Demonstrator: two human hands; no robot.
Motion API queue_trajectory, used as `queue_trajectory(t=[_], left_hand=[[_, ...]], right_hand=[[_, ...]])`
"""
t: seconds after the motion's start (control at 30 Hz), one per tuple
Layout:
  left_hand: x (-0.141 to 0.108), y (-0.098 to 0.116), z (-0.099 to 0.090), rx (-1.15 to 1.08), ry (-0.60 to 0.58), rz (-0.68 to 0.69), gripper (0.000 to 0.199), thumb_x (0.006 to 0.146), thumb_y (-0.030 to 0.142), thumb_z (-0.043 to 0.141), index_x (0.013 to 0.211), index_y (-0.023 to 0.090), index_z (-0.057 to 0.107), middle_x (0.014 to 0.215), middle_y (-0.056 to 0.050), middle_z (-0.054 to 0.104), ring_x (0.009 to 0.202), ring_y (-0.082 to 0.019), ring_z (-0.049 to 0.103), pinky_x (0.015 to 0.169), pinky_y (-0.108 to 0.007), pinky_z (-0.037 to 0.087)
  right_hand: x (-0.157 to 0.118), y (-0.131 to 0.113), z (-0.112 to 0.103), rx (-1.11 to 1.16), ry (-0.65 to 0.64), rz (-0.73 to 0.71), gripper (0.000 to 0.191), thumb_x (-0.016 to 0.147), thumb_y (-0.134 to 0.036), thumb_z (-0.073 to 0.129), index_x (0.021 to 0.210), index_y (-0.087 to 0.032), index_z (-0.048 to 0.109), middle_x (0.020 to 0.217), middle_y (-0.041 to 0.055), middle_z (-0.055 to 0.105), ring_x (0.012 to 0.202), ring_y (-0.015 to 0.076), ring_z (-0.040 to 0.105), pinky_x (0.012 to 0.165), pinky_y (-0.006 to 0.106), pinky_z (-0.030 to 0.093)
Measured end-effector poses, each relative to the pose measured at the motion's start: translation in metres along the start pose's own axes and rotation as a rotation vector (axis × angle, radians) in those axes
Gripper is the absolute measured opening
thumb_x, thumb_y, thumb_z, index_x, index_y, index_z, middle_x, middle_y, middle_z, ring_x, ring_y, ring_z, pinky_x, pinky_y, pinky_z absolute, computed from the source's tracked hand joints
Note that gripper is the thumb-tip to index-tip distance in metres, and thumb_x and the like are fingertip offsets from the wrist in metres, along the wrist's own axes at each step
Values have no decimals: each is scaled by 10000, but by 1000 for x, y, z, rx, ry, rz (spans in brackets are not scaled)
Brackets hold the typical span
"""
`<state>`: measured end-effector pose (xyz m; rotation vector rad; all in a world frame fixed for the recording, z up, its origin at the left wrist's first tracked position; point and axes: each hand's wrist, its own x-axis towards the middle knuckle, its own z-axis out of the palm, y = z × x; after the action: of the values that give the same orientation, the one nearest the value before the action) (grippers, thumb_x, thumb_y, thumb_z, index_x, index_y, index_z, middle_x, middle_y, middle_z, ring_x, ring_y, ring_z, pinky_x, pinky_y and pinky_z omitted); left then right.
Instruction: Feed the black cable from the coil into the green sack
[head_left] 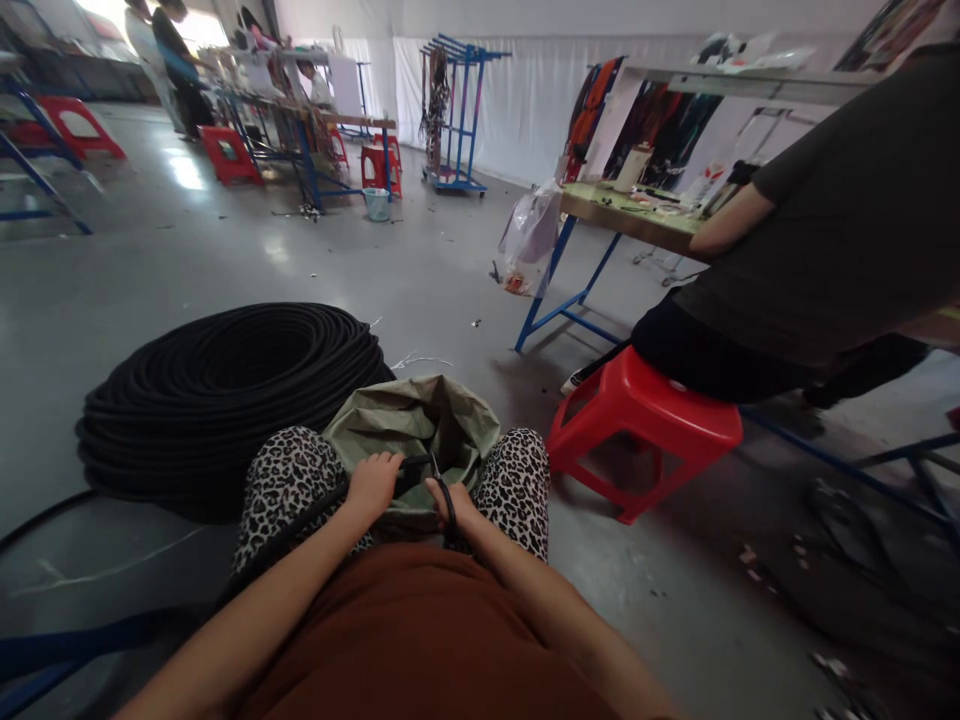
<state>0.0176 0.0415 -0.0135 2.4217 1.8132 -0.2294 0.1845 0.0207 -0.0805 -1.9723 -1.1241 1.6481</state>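
Between my knees stands an open olive-green sack, its mouth facing up. My left hand is closed round a thick black cord, whose short end pokes out past my fingers over the sack. In my right hand are scissors with black handles. Their blades point up and left, right by the cord's end; whether they touch it I cannot tell. A large coil of black cord lies on the floor to the left of the sack.
Close on my right, a person sits on a red stool at a workbench. A plastic bag hangs from the bench corner. Blue metal legs are at lower left. Farther back stand a blue rack and more red stools.
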Motion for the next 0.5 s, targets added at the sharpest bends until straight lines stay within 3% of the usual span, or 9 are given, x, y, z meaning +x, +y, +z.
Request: queue_trajectory(t=[0.5], left_hand=[[3, -5, 4, -34, -6, -14, 354, 939, 158, 395, 1233, 178, 592, 1132, -127, 673, 1048, -241, 631, 853, -357, 459]], right_hand=[[4, 0, 2, 40, -2, 65, 423, 937, -457, 552, 627, -170, 523, 476, -17, 463, 329, 104, 425, 347, 216, 361]])
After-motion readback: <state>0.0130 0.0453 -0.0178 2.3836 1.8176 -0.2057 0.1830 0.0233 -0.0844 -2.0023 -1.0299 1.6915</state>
